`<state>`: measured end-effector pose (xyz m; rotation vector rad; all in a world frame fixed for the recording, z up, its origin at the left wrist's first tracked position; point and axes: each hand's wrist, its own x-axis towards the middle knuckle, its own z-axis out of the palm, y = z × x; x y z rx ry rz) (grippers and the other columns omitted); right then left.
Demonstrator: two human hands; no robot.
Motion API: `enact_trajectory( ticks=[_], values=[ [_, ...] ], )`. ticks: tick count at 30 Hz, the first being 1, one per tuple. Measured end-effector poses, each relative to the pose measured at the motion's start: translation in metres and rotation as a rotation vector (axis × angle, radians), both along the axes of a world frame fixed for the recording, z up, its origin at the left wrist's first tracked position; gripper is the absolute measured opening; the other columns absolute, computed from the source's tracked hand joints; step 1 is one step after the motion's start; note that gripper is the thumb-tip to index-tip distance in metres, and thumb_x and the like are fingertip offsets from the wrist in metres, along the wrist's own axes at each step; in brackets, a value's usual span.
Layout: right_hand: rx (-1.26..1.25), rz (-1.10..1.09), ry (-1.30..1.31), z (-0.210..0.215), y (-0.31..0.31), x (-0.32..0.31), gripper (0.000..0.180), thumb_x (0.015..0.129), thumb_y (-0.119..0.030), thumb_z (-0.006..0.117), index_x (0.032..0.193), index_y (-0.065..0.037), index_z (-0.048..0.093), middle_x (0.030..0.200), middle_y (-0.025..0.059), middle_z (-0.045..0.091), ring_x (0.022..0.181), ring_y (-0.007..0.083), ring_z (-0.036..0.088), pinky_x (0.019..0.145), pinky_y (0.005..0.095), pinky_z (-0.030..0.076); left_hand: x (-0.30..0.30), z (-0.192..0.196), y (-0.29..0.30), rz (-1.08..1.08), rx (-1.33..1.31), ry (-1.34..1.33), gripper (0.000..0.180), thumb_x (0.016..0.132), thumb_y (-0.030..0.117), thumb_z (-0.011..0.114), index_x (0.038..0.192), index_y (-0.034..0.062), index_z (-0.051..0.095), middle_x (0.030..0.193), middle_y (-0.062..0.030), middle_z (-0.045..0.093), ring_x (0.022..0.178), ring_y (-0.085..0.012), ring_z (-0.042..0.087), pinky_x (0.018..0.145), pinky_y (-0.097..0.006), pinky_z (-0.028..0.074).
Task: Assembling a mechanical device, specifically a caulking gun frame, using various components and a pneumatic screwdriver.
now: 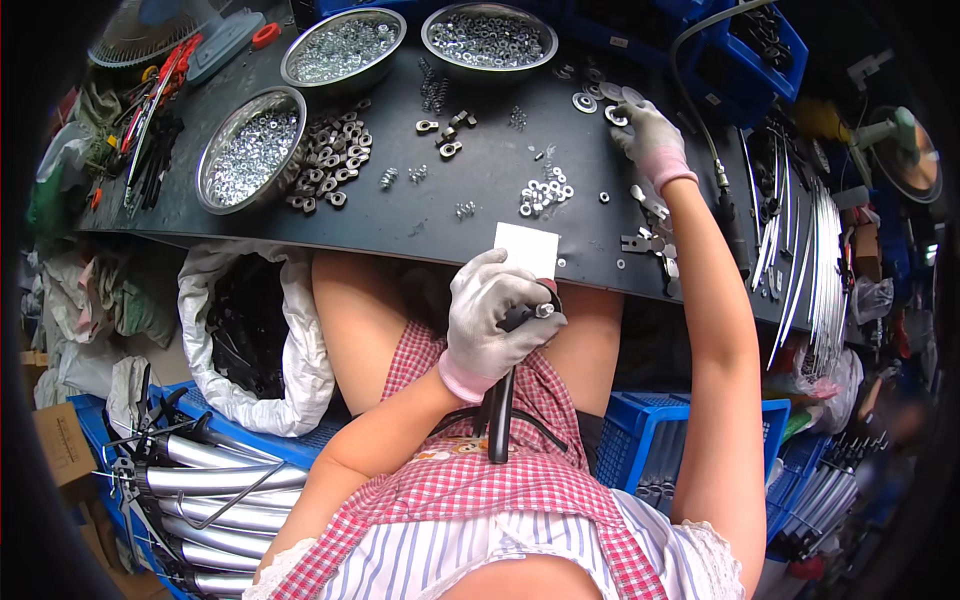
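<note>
My left hand, in a white glove with a pink cuff, is wrapped round a black rod-like part over my lap. A shiny metal bolt end sticks out beside the fingers, and the rod's other end points down toward my apron. Stretched to the far right of the table, my gloved right hand has its fingertips closed on a round metal washer. More flat washers lie beside it. A white square card lies at the table edge just beyond my left hand.
Steel bowls of small hardware stand at the left and back of the dark table. Loose metal fittings, springs and small white nuts lie between. Pliers-like metal parts sit by the right edge. Blue crates flank my legs.
</note>
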<state>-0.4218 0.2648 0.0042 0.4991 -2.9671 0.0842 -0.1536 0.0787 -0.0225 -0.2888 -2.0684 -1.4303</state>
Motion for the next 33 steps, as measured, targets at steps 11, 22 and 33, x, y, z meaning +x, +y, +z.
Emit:
enact_trajectory(
  ticks=[11,22,33],
  values=[
    [0.022,0.118,0.015,-0.029,0.005,-0.049,0.033,0.09,-0.034,0.063,0.116,-0.015,0.067,0.125,0.0121,0.06,0.11,0.0302,0.061,0.093,0.0401,0.049,-0.01,-0.005,-0.007,-0.096,-0.124,0.117,0.022,0.085,0.024,0.07,0.094,0.005,0.065,0.083,-0.0057,0.067,0.086,-0.0271,0.064,0.089,-0.039,0.048],
    [-0.716,0.56,0.218,0.03,-0.031,0.082,0.013,0.079,-0.015,0.072,0.091,-0.01,0.073,0.085,0.0057,0.065,0.069,0.0205,0.064,0.065,0.0319,0.052,0.001,-0.017,-0.003,-0.08,0.015,0.036,0.028,0.089,0.031,0.069,0.098,0.0059,0.06,0.078,-0.0024,0.065,0.08,-0.0209,0.061,0.098,-0.039,0.041],
    [-0.109,0.949,0.309,0.075,-0.017,0.205,0.015,0.071,-0.018,0.072,0.084,-0.013,0.068,0.069,-0.0028,0.053,0.058,0.0122,0.057,0.053,0.0285,0.044,-0.003,-0.011,0.004,-0.23,0.217,0.057,0.085,0.072,0.043,0.084,0.134,0.0019,0.043,0.088,-0.0092,0.064,0.072,-0.0136,0.061,0.066,-0.027,0.052]
  ],
)
